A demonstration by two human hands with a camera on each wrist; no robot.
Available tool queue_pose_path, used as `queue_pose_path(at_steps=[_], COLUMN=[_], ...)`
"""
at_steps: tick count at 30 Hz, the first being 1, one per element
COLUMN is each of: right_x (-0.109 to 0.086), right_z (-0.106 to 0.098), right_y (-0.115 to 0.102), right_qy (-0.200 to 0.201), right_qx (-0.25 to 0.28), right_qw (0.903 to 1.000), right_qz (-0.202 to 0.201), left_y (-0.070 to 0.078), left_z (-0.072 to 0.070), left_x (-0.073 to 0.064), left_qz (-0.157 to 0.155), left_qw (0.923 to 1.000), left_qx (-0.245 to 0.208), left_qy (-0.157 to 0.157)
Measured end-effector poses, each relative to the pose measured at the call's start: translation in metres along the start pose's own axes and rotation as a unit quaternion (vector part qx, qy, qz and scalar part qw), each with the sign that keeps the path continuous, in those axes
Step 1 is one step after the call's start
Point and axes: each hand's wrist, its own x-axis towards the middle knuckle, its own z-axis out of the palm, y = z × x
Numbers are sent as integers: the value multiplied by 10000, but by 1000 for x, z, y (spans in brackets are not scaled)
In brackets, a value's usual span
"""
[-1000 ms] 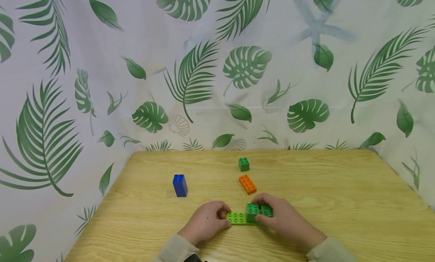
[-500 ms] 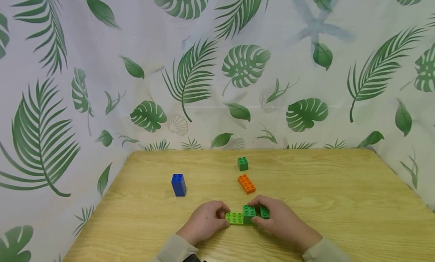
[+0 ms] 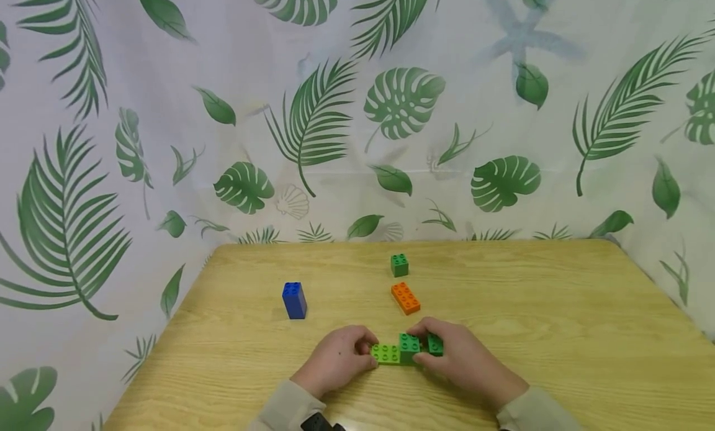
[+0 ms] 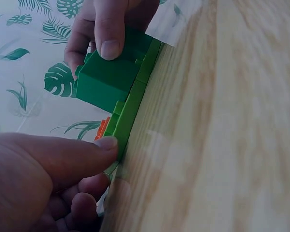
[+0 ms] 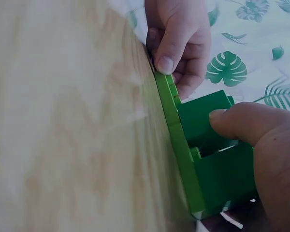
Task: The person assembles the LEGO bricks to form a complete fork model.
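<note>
On the table, a low light green brick strip [image 3: 385, 354] lies crosswise, with a seam partway along it in the wrist views. My left hand [image 3: 337, 361] pinches its left end between thumb and fingers. A tall dark green brick [image 3: 409, 349] stands on the strip, and my right hand [image 3: 468, 364] grips it, thumb [image 5: 227, 121] on the near side and fingers behind. Just right of it, across a narrow gap, a second dark green brick [image 5: 224, 176] stands on the strip's right part, partly hidden by the right hand in the head view.
Behind the hands lies an orange eight-stud brick [image 3: 405, 298], with a small dark green brick [image 3: 399, 265] farther back. A tall blue block [image 3: 294, 300] stands to the left. A leaf-printed cloth [image 3: 335, 220] hangs behind the wooden table [image 3: 530, 294].
My right hand and the two dark green bricks it is at have shifted slightly left, toward the left hand. The left hand keeps its pinch. The view has tilted a little.
</note>
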Motion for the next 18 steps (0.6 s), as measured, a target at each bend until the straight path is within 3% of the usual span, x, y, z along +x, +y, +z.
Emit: queue_pose_path(at_steps=[7, 18], right_x=[-3, 0], right_z=[6, -2], right_y=[10, 9], right_qy=[-20, -139], right_qx=[251, 308], right_qw=[9996, 9994], right_qz=[-124, -88], left_y=[1, 2], left_z=[1, 2], left_x=[-2, -1], left_qz=[-111, -134], left_qw=[9997, 9998], left_qx=[-227, -110], left_qy=[-74, 7])
